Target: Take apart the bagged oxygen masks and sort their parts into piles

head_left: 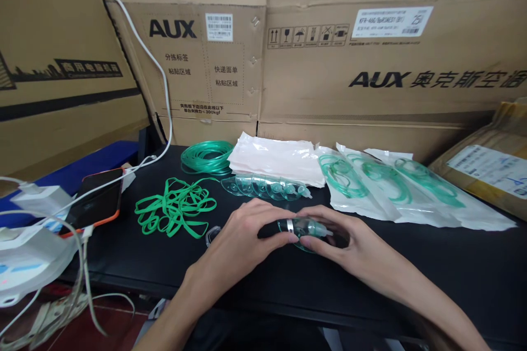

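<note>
Together, left hand point(242, 236) and right hand point(341, 241) clamp their fingers on a clear green-tinted plastic mask point(303, 227) at the black counter's point(432, 269) centre, steadying it; stacked masks point(265, 186) wait at twelve o'clock.

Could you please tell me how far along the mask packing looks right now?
Done: three sealed bags with green tubing. In hand: both hands, left hand and right hand, hold one clear mask. Left: stacked masks, coiled tubing, green straps, empty bags.

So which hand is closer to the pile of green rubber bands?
Left. The left hand lies just right of the loose green elastic bands on the black table; the right hand sits farther right, beyond it.
</note>
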Available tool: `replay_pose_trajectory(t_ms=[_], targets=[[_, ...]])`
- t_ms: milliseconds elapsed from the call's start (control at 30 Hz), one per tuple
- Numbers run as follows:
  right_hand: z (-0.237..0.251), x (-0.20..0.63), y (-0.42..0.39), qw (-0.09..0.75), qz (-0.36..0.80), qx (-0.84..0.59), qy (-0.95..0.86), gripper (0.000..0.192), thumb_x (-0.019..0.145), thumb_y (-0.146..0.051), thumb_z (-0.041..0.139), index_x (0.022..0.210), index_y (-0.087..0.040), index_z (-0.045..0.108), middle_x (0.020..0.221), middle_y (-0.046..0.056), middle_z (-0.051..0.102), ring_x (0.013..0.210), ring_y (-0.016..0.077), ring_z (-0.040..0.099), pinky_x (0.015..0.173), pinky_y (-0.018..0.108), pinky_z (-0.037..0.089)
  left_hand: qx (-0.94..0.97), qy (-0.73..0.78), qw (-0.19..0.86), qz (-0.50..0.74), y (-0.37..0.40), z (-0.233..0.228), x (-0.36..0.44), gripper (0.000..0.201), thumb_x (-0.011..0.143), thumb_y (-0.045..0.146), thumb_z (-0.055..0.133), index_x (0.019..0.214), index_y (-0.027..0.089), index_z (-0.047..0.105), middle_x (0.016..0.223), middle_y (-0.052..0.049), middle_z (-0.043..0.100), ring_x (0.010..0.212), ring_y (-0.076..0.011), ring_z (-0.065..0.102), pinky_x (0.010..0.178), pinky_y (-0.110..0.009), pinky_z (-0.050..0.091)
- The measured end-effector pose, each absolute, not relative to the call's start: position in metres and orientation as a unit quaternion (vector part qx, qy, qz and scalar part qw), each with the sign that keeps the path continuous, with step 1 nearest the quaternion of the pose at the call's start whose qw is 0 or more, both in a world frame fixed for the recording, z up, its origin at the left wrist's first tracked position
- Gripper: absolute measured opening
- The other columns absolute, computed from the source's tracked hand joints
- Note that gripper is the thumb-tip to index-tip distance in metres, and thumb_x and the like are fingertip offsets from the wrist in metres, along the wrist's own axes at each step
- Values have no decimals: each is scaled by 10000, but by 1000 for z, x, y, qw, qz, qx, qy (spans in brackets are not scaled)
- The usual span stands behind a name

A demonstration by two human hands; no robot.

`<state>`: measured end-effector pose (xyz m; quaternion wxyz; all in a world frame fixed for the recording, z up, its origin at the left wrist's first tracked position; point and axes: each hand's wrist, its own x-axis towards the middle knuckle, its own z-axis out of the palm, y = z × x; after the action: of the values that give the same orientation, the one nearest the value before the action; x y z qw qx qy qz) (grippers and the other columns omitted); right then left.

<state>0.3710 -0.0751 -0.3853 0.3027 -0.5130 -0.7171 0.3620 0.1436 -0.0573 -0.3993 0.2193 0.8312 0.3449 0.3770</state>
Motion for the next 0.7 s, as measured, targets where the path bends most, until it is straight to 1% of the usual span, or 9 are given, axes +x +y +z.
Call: replay_pose_trajectory(t_ms=[100, 200, 300, 400, 500, 567, 633, 667, 700], targets=[[-386, 375, -73, 297, 302, -530, -735, 340, 887, -499, 682, 1157, -293, 700, 1118, 31, 743, 1030, 285, 676, 845, 394, 559, 829, 341, 229, 381, -60, -395, 145, 282, 940, 274, 732, 1220, 291, 703, 1183, 45, 756, 1133, -163, 643, 1030, -309, 481], [-387, 379, -71, 285, 277, -544, -739, 357, 893, -530, 662, 1163, -300, 702, 1060, 16, 756, 871, 248, 674, 708, 344, 530, 827, 343, 234, 378, -62, -392, 141, 227, 935, 240, 732, 1154, 284, 693, 1171, 44, 746, 1131, -166, 639, 1044, -322, 470], [-390, 382, -68, 290, 259, -556, -735, 383, 891, -563, 651, 1167, -302, 699, 945, 3, 751, 723, 210, 618, 638, 322, 489, 820, 372, 220, 374, -63, -393, 124, 153, 928, 239, 727, 1061, 273, 660, 1188, 23, 722, 1140, -184, 630, 1041, -352, 470], [-393, 383, -67, 299, 257, -556, -732, 383, 889, -574, 647, 1138, -291, 712, 909, 10, 735, 720, 209, 604, 636, 317, 483, 835, 401, 174, 335, -67, -399, 97, 75, 945, 238, 693, 971, 261, 626, 1218, 2, 706, 1171, -213, 610, 1074, -419, 438], [-395, 381, -67, 299, 250, -554, -735, 389, 894, -567, 645, 1165, -297, 712, 906, 12, 723, 686, 196, 574, 621, 315, 469, 857, 419, 116, 278, -71, -405, 71, 49, 955, 247, 671, 943, 258, 625, 1228, -11, 708, 1216, -251, 585, 1096, -492, 405], [-395, 379, -67, 298, 248, -552, -738, 381, 893, -565, 648, 1165, -308, 717, 887, 7, 717, 655, 188, 552, 602, 312, 461, 862, 434, 94, 245, -73, -406, 57, 47, 954, 264, 669, 924, 259, 633, 1223, -11, 716, 1255, -275, 564, 1088, -512, 414], [-393, 378, -68, 303, 250, -550, -737, 370, 884, -563, 658, 1144, -310, 731, 884, 9, 721, 655, 191, 570, 597, 312, 476, 863, 448, 84, 220, -74, -408, 46, 41, 955, 291, 668, 926, 269, 648, 1213, -4, 724, 1279, -288, 551, 1081, -520, 428], [-392, 378, -69, 307, 254, -550, -734, 367, 877, -561, 669, 1134, -309, 738, 894, 13, 726, 674, 198, 593, 608, 315, 493, 862, 453, 81, 213, -75, -408, 42, 29, 955, 308, 668, 954, 281, 657, 1210, 0, 725, 1283, -290, 551, 1079, -522, 435], [-390, 379, -70, 312, 258, -550, -731, 366, 869, -557, 681, 1127, -306, 744, 909, 17, 732, 701, 207, 620, 627, 320, 512, 861, 457, 79, 209, -75, -409, 39, 61, 954, 328, 672, 1007, 299, 666, 1217, 3, 723, 1285, -291, 553, 1078, -523, 442]])
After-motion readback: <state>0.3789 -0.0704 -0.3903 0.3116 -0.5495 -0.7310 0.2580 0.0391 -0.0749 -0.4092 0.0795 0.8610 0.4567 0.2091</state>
